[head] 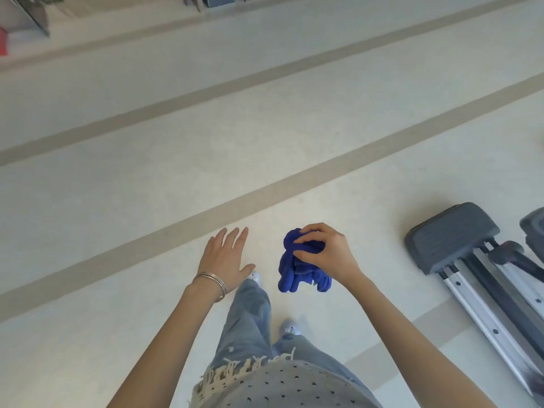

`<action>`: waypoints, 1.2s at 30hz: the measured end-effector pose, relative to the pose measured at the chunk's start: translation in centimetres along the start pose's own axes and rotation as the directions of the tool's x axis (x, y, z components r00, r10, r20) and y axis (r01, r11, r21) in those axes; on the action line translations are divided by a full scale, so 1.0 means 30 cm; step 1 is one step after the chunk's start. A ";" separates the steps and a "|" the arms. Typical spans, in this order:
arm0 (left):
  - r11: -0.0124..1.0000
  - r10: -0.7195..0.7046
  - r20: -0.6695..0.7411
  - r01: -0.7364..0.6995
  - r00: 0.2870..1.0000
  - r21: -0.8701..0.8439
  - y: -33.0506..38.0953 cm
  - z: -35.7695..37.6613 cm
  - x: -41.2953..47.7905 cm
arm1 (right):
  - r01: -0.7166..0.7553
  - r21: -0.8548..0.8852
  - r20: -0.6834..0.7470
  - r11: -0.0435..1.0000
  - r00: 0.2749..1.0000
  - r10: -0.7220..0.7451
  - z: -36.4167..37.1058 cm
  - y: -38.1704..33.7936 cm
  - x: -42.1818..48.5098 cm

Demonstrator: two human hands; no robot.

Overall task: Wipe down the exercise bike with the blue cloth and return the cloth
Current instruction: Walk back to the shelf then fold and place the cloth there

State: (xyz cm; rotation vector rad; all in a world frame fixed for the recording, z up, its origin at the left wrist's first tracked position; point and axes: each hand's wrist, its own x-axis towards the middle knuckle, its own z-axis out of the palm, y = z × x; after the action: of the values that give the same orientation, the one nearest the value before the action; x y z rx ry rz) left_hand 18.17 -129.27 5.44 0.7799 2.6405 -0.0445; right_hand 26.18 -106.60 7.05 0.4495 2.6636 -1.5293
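Observation:
The blue cloth (297, 265) is bunched up and hangs in the air in front of me, gripped from above by my right hand (326, 251). To its left my left hand (226, 257) is flat with fingers spread, palm down, holding nothing; thin bangles ring its wrist. At the right edge lies part of the exercise machine (453, 237): a dark grey plastic end cap on the floor with silver and black rails (482, 313) running toward the lower right. Neither hand touches the machine.
I stand on a pale floor (147, 201) crossed by diagonal tan stripes. My jeans and light shoes (290, 326) show below the hands. Some furniture and a red object (3, 42) sit at the far top left.

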 end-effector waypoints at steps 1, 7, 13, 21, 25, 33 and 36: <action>1.000 -0.004 -0.002 0.004 1.000 0.006 -0.019 -0.015 0.029 | 0.004 -0.004 -0.006 1.000 1.000 -0.004 0.001 -0.011 0.039; 0.999 0.025 -0.029 -0.024 0.999 0.035 -0.171 -0.126 0.240 | 0.010 -0.016 -0.038 1.000 0.999 -0.011 0.026 -0.106 0.290; 1.000 0.023 -0.077 -0.022 0.997 0.013 -0.319 -0.241 0.430 | 0.019 -0.015 -0.035 1.000 0.999 -0.019 0.061 -0.208 0.513; 0.999 0.018 -0.082 -0.015 0.996 0.045 -0.479 -0.351 0.619 | 0.017 -0.026 -0.040 0.999 0.999 -0.018 0.092 -0.303 0.757; 0.999 0.011 -0.062 -0.008 0.998 0.042 -0.503 -0.367 0.698 | 0.018 -0.018 -0.027 1.000 0.999 -0.019 0.077 -0.304 0.860; 0.999 -0.024 -0.015 0.024 1.000 0.038 -0.473 -0.439 0.945 | 0.030 -0.015 0.035 0.999 0.999 -0.029 -0.030 -0.253 1.144; 0.999 -0.014 -0.030 0.015 0.999 0.036 -0.438 -0.511 1.079 | 0.027 -0.007 0.028 1.000 0.999 -0.027 -0.115 -0.240 1.283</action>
State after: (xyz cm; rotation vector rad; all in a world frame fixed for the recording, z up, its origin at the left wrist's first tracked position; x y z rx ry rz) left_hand -19.17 -121.54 6.59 0.7793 2.6804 -0.0857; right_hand -12.20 -98.21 8.14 0.3905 2.6651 -1.5203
